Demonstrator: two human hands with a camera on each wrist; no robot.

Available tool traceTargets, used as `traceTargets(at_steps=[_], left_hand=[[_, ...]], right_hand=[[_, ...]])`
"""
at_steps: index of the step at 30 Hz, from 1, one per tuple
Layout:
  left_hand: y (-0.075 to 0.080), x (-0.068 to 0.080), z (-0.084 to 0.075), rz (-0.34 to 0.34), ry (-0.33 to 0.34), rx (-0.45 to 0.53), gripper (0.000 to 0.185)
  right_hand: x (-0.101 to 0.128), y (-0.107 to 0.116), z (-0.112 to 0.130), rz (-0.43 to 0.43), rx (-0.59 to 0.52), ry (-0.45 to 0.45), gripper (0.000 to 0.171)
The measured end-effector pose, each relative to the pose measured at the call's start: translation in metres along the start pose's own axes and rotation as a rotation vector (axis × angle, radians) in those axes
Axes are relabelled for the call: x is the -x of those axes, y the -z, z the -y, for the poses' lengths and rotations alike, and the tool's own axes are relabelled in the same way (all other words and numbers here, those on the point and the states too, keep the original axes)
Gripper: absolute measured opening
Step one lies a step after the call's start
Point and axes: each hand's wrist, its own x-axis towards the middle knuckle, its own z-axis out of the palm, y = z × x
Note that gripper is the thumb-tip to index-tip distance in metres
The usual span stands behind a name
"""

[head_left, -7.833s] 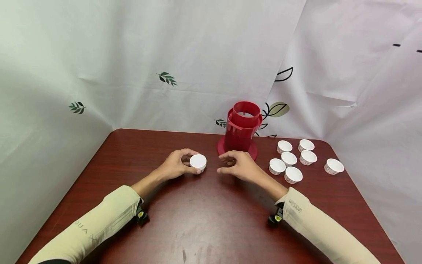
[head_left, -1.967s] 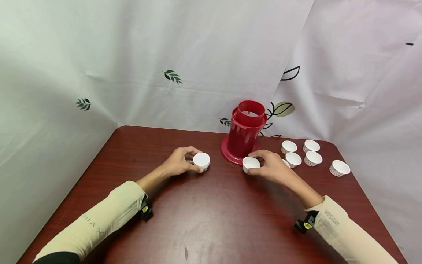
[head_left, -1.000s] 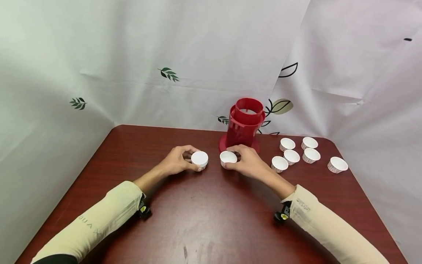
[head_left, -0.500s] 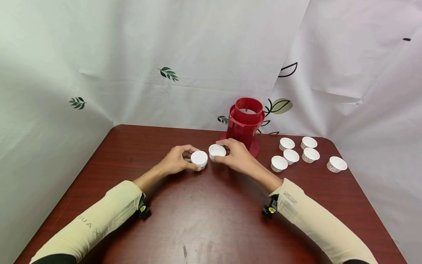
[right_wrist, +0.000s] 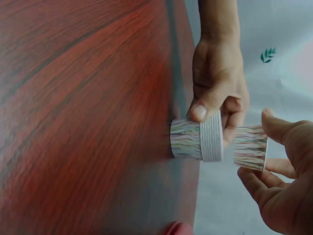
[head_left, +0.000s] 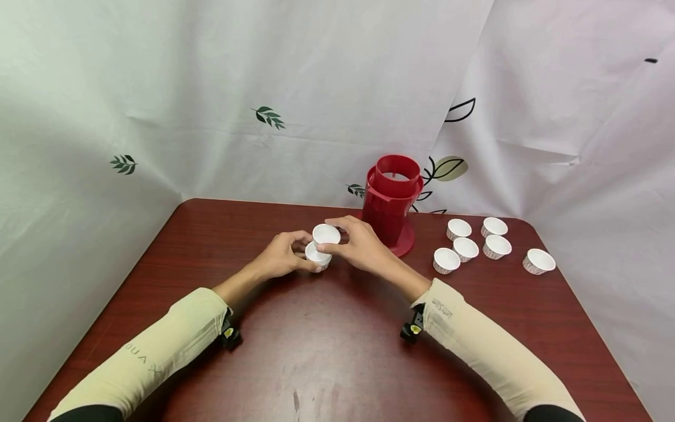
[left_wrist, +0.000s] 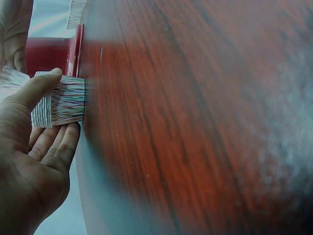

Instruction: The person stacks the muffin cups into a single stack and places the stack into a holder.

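Left hand [head_left: 282,259] grips a stack of cups [head_left: 317,258] on the counter [head_left: 327,346]; right hand [head_left: 358,246] pinches one cup [head_left: 326,234] above it. Five loose cups [head_left: 466,248] at three o'clock (stack's ridged rims show only in the right wrist view).

This looks like a makeshift recording set rather than a lived-in room. A dark red wood-grain bench [head_left: 327,351] with rounded corners stands boxed in by white cloth backdrops [head_left: 327,76] printed with small leaf sprigs [head_left: 268,117], hung creased behind the bench and along both its sides, meeting at a seam behind its far right corner.
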Motion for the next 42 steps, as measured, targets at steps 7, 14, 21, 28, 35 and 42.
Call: traceTargets(at_steps=[7,14,21,28,35,42], left_hand=[[-0.003,0.000,0.001,0.001,-0.007,-0.007,0.048],[-0.004,0.000,0.000,0.002,-0.005,0.015,0.055],[-0.002,-0.001,-0.003,0.008,-0.003,0.046,0.057],[-0.002,-0.001,-0.002,0.007,-0.011,0.025,0.056],[-0.001,-0.001,0.002,0.003,-0.019,0.015,0.056],[0.000,0.002,0.004,0.003,-0.011,0.015,0.055]], right_hand=[[-0.003,-0.013,-0.010,0.001,0.067,0.066,0.061],[0.000,-0.021,-0.010,0.054,0.126,-0.010,0.061],[0.000,-0.026,-0.015,0.046,0.119,-0.029,0.061],[0.000,-0.025,-0.018,0.057,0.116,-0.033,0.056],[-0.001,-0.023,-0.020,0.084,0.173,0.024,0.058],[-0.003,-0.023,-0.019,0.119,0.185,0.048,0.058]])
